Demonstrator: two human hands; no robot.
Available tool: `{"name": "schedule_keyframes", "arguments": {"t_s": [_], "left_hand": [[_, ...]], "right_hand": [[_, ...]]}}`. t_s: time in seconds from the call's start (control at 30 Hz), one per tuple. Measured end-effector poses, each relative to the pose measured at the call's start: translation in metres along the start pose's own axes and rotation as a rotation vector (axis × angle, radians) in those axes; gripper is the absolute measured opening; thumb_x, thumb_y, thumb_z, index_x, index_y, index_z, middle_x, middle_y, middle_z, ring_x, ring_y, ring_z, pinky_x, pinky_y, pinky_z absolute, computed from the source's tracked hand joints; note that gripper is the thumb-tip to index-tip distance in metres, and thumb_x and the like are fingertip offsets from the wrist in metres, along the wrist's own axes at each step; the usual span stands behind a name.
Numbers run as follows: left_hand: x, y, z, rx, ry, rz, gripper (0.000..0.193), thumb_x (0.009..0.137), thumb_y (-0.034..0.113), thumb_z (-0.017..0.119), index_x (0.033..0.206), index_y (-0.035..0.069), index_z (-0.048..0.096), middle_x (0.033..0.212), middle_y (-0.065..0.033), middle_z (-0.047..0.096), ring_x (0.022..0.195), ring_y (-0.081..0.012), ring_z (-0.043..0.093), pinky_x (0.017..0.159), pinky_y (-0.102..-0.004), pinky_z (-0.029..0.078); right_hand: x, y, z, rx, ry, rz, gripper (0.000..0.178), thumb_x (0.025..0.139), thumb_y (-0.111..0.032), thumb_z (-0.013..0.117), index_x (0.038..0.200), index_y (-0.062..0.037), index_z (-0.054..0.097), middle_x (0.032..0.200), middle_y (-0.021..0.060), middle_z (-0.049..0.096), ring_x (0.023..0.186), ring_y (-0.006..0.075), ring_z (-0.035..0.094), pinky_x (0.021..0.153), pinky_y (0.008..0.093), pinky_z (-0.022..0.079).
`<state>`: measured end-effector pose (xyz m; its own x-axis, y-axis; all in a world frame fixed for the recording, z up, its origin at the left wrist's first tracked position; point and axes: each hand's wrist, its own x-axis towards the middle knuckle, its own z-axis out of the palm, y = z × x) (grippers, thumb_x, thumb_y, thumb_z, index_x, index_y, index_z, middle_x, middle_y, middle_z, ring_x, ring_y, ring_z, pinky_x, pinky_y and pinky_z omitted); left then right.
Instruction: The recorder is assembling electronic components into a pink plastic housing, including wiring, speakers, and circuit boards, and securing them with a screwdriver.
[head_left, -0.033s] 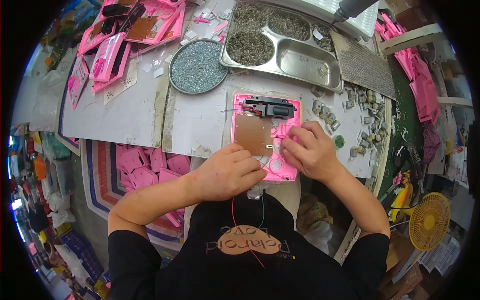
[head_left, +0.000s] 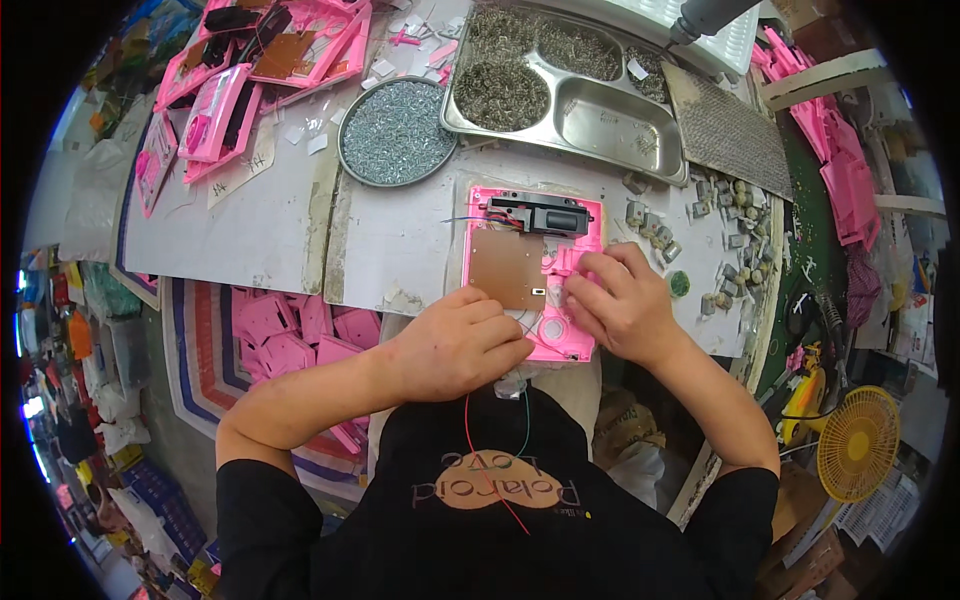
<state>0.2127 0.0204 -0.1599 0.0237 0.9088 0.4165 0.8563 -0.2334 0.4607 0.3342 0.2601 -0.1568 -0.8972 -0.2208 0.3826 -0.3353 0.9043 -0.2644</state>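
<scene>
A pink plastic housing (head_left: 535, 352) lies open on the near edge of the table. Inside it are a black rectangular module (head_left: 550, 220), a brown circuit board (head_left: 505, 265) and thin wires. My left hand (head_left: 462, 345) is closed at the lower left of the housing, over the board's near corner; its fingertips are hidden. My right hand (head_left: 625, 305) has its fingers bent together at the right side of the housing. What either hand pinches cannot be made out. A red wire (head_left: 467, 420) and a green wire (head_left: 527, 420) hang down below the housing.
Beyond the housing stand a round dish of small silvery screws (head_left: 397, 130) and a steel compartment tray (head_left: 620, 125) of small metal parts. Small metal blocks (head_left: 740, 230) lie at the right. Pink housings (head_left: 215, 115) are piled far left; a yellow fan (head_left: 858, 443) stands right.
</scene>
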Motion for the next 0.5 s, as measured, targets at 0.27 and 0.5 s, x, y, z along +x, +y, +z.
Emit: {"name": "schedule_keyframes", "arguments": {"t_s": [0.27,0.5], "left_hand": [[-0.005,-0.009,-0.011,-0.047,-0.033,-0.048,0.031,0.073,0.014,0.078,0.102,0.008,0.07,0.094,-0.0035,0.064,0.083,-0.0217,0.063,0.076,-0.0376,0.05],[0.0,-0.006,-0.012,-0.059,-0.018,-0.046,0.02,0.078,0.014,0.072,0.096,0.008,0.067,0.089,-0.0024,0.06,0.083,-0.02,0.062,0.08,-0.0361,0.048]], "right_hand": [[0.01,-0.003,0.006,0.061,0.046,0.098,0.031,0.076,-0.014,0.079,0.103,-0.0078,0.067,0.104,0.0085,0.063,0.09,0.0284,0.06,0.073,0.0379,0.052],[0.001,-0.006,0.009,0.161,0.073,0.303,0.033,0.075,-0.014,0.08,0.106,-0.0078,0.068,0.11,0.0084,0.063,0.097,0.03,0.059,0.082,0.0421,0.051]]}}
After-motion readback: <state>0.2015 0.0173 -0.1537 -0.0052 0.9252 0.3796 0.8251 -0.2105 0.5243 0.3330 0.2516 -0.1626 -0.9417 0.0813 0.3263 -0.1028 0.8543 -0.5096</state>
